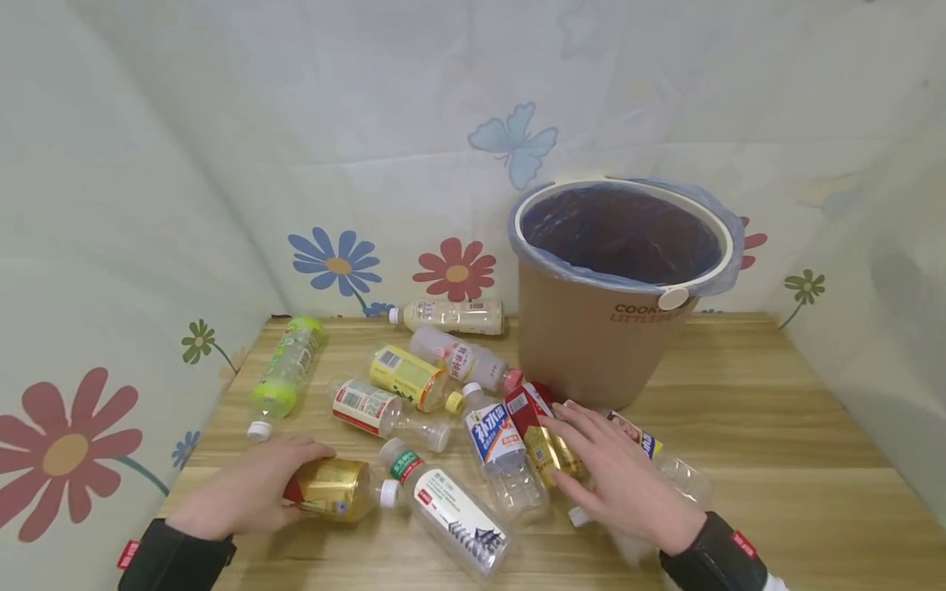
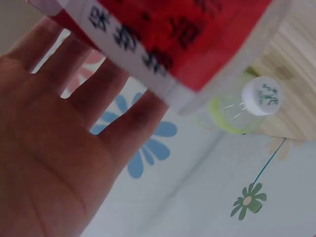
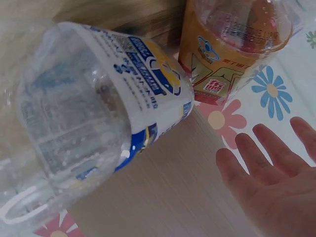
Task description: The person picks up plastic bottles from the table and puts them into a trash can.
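Observation:
In the head view, my left hand (image 1: pixel 254 484) holds a gold-and-red plastic bottle (image 1: pixel 336 490) by its base end, fingers and thumb on opposite sides. The left wrist view shows that bottle's red label (image 2: pixel 197 39) close up before the fingers; the thumb is hidden there. Fingers spread, my right hand (image 1: pixel 617 472) hovers over a second gold-and-red bottle (image 1: pixel 550 451), and its palm shows empty in the right wrist view. Beneath it lies a clear bottle with a white-and-blue label (image 3: pixel 143 79), partly covered in the head view.
A brown bin (image 1: pixel 591 345) with a blue liner stands at the back right. Between the hands lie a green-capped-label bottle (image 1: pixel 451 517) and a blue-labelled bottle (image 1: pixel 498 443). Several more bottles lie behind, among them a yellow-labelled bottle (image 1: pixel 406 377) and a green bottle (image 1: pixel 288 369).

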`<state>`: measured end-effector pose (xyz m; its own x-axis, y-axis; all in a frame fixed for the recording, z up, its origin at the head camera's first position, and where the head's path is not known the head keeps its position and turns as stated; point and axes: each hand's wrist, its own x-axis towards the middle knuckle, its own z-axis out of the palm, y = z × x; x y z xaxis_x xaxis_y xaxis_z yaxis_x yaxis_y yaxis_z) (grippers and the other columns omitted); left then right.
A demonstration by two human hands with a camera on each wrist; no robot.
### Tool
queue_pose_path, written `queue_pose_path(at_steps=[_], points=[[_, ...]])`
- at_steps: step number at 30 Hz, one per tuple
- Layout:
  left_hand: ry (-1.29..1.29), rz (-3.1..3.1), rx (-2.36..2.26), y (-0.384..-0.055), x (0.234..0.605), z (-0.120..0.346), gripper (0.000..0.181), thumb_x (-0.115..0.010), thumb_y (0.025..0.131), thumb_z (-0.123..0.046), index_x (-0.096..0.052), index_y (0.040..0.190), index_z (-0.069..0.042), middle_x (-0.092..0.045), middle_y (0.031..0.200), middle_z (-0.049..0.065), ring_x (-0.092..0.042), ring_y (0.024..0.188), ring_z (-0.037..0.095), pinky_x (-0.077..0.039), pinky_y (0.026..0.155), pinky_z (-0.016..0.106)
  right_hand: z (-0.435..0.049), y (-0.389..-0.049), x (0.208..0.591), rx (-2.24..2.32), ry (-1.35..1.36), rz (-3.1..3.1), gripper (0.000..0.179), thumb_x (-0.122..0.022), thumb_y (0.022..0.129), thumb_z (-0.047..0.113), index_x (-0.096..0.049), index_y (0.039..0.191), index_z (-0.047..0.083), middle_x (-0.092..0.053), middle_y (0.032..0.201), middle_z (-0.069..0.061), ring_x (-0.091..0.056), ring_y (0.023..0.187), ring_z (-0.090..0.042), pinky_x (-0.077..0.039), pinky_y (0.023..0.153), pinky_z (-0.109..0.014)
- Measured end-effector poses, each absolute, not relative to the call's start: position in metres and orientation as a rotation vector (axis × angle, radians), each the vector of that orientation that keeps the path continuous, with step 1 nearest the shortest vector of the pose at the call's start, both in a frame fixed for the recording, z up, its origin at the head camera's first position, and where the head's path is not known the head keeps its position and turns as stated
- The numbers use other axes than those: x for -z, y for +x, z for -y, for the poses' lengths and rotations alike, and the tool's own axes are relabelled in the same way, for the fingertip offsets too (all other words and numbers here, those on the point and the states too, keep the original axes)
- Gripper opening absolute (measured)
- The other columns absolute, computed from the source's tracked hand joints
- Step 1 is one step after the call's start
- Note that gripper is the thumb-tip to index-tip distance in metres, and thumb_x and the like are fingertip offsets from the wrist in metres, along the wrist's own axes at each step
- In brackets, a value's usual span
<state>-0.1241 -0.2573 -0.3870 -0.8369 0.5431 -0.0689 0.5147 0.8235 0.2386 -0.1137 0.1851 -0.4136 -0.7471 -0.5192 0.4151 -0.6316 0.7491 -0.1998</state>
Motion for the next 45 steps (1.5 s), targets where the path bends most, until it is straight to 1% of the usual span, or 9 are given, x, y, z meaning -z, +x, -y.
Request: queue_pose_path(at_steps=[5,12,18,23,26,30,33,38,45], points=[[0.841,-2.887,-0.459,-0.122,0.371,0.247,0.066,-0.081,0.07,-0.034,-0.052,0.128,-0.018,-0.057,0.118,-0.008,-0.053,0.1,0.011,-0.05,0.088,0.038,-0.185,-0.113,0.411,-0.613,0.858,2.571,0.059,-0.068,0.079,0.018,-0.051,0.135,0.011,-0.051,0.136,-0.009,-0.046,0.124,-0.027,-0.044,0.096,-0.049],[0.847,-2.894,-0.742,-0.126,0.373,0.201,0.071,-0.063,0.079,-0.061,-0.044,0.138,-0.025,-0.056,0.119,-0.014,-0.054,0.093,0.002,-0.053,0.078,0.027,-0.174,-0.112,0.402,-0.937,0.913,2.538,0.053,-0.063,0.085,0.009,-0.048,0.136,0.013,-0.051,0.135,-0.002,-0.048,0.122,-0.019,-0.047,0.095,-0.044],[0.741,-2.671,-1.164,-0.128,0.386,0.151,0.07,-0.06,0.084,-0.057,-0.03,0.142,-0.029,-0.051,0.122,-0.006,-0.054,0.1,0.01,-0.052,0.078,0.03,-0.158,-0.111,0.4,-0.983,0.914,2.575,0.057,-0.064,0.087,0.017,-0.042,0.14,0.016,-0.048,0.139,-0.003,-0.045,0.126,-0.019,-0.043,0.1,-0.044],[0.706,-2.467,-1.436,-0.123,0.383,0.118,0.068,-0.057,0.091,-0.045,-0.022,0.146,-0.025,-0.046,0.131,0.003,-0.057,0.107,0.019,-0.053,0.083,0.037,-0.146,-0.109,0.399,-1.218,0.971,2.573,0.069,-0.057,0.095,0.025,-0.019,0.152,0.017,-0.041,0.145,-0.008,-0.044,0.127,-0.022,-0.042,0.1,-0.047],[0.717,-2.439,-1.502,-0.121,0.379,0.103,0.065,-0.053,0.095,-0.041,-0.02,0.147,-0.023,-0.048,0.134,0.006,-0.057,0.111,0.02,-0.053,0.087,0.04,-0.139,-0.109,0.396,-1.453,1.02,2.524,0.07,-0.052,0.098,0.021,-0.009,0.153,0.019,-0.04,0.145,-0.009,-0.047,0.125,-0.024,-0.045,0.096,-0.048],[0.748,-2.513,-1.506,-0.12,0.376,0.092,0.061,-0.045,0.099,-0.041,-0.018,0.15,-0.024,-0.048,0.138,0.005,-0.054,0.116,0.016,-0.051,0.091,0.039,-0.134,-0.112,0.395,-1.627,1.012,2.485,0.07,-0.05,0.098,0.018,-0.007,0.153,0.02,-0.036,0.146,-0.009,-0.047,0.123,-0.024,-0.048,0.093,-0.045],[0.783,-2.551,-1.498,-0.12,0.376,0.089,0.051,-0.041,0.101,-0.04,-0.025,0.147,-0.026,-0.054,0.131,0.001,-0.057,0.111,0.012,-0.052,0.088,0.035,-0.132,-0.114,0.394,-1.654,0.966,2.504,0.072,-0.051,0.098,0.02,-0.004,0.153,0.02,-0.029,0.151,-0.01,-0.046,0.125,-0.023,-0.047,0.095,-0.045],[0.83,-2.593,-1.453,-0.119,0.377,0.086,0.031,-0.036,0.102,-0.04,-0.049,0.121,-0.019,-0.063,0.104,-0.002,-0.062,0.09,0.009,-0.054,0.076,0.028,-0.13,-0.114,0.393,-1.625,0.904,2.528,0.07,-0.047,0.1,0.02,-0.002,0.153,0.023,-0.017,0.156,-0.011,-0.039,0.13,-0.026,-0.039,0.101,-0.05],[0.824,-2.681,-1.383,-0.123,0.376,0.085,0.037,-0.036,0.101,-0.043,-0.059,0.11,-0.015,-0.068,0.094,-0.002,-0.065,0.082,0.011,-0.055,0.072,0.028,-0.129,-0.119,0.39,-1.689,0.914,2.479,0.069,-0.047,0.1,0.016,-0.005,0.153,0.029,-0.032,0.147,-0.012,-0.046,0.123,-0.025,-0.043,0.097,-0.052]])
